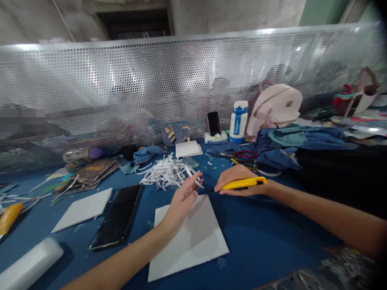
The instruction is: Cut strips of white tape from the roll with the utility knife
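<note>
My right hand (238, 182) grips a yellow utility knife (243, 184), its tip pointing left toward the far edge of a white board (193, 241) that lies flat on the blue table (266, 237). My left hand (184, 197) hovers over the board's far edge, fingers pinched on a thin white strip (197, 182). Just beyond both hands lies a pile of white strips (165, 173).
A black phone (117, 215) and a second white board (84, 208) lie left of the hands. A white roll (28, 264) sits at the near left. Red scissors (246, 154), blue cloth (290, 145), a bottle (238, 121) and a bag (276, 105) stand at the back right before a perforated metal screen (151, 80).
</note>
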The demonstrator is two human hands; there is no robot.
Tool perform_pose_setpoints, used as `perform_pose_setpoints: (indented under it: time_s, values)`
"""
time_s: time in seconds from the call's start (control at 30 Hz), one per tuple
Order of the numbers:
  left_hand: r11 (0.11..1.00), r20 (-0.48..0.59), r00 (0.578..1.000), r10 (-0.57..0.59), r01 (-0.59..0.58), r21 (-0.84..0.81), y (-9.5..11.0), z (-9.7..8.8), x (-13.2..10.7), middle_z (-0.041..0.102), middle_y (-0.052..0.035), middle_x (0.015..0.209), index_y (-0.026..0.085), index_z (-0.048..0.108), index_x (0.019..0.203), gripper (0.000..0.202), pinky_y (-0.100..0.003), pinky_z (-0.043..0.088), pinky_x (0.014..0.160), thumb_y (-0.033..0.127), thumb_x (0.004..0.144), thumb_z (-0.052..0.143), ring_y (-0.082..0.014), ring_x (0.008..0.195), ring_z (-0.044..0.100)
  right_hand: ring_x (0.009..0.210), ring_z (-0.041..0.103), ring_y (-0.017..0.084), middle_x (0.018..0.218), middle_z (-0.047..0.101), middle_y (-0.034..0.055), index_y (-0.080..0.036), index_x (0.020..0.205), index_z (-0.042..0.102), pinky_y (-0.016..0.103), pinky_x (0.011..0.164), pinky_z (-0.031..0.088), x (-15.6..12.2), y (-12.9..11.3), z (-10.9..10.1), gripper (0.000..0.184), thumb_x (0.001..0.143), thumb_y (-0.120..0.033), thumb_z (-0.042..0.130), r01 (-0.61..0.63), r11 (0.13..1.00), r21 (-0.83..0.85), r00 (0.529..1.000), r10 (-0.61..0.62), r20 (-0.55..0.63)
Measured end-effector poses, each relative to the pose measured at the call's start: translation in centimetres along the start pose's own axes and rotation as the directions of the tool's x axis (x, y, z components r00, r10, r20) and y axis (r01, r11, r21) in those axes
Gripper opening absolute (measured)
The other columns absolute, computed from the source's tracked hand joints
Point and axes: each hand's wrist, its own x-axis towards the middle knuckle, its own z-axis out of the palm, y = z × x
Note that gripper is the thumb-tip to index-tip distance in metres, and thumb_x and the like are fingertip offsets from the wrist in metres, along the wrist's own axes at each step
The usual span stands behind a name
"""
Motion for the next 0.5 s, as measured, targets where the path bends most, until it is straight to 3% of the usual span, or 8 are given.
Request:
perform_pose_setpoints:
  time_s: [0.3, 0.4, 0.5]
  values:
    - [0.973, 0.082, 0.994, 0.067, -0.083, 0.213, 0.7, -0.6, 0.9, 0.044, -0.0066, 0.155, 0.029, 0.053, 0.144, 0.049, -0.047, 0.035, 0.115, 0.034, 0.095, 0.053, -0.0301, 0.139, 0.044, 0.09, 0.071, 0.015, 0.097, 0.075, 0.0083, -0.016, 0.107, 0.072, 0.024, 0.081, 0.055, -0.2, 0.5, 0.2, 0.017, 0.092, -0.018, 0.065, 0.039, 0.996, -0.081, 0.999, -0.04, -0.02]
    - [0.934, 0.09, 0.991, 0.1, -0.125, 0.335, 1.3, -1.0, 1.8, 0.04, -0.0038, 0.157, 0.029, 0.056, 0.141, 0.046, -0.049, 0.026, 0.12, 0.027, 0.095, 0.05, -0.0278, 0.147, 0.032, 0.089, 0.071, 0.013, 0.1, 0.075, 0.0063, -0.018, 0.108, 0.07, 0.022, 0.078, 0.054, -0.2, 0.4, 0.2, 0.017, 0.093, -0.021, 0.064, 0.077, 0.967, -0.242, 0.996, -0.083, -0.013]
    - [0.878, 0.103, 0.989, 0.106, -0.142, 0.458, 1.6, -1.4, 2.2, 0.039, -0.0028, 0.158, 0.028, 0.059, 0.137, 0.046, -0.05, 0.018, 0.123, 0.019, 0.093, 0.048, -0.0256, 0.149, 0.029, 0.088, 0.071, 0.013, 0.102, 0.076, 0.0044, -0.02, 0.108, 0.069, 0.023, 0.073, 0.052, -0.2, 0.4, 0.4, 0.016, 0.097, -0.027, 0.061, 0.15, 0.862, -0.484, 0.988, -0.154, 0.031]
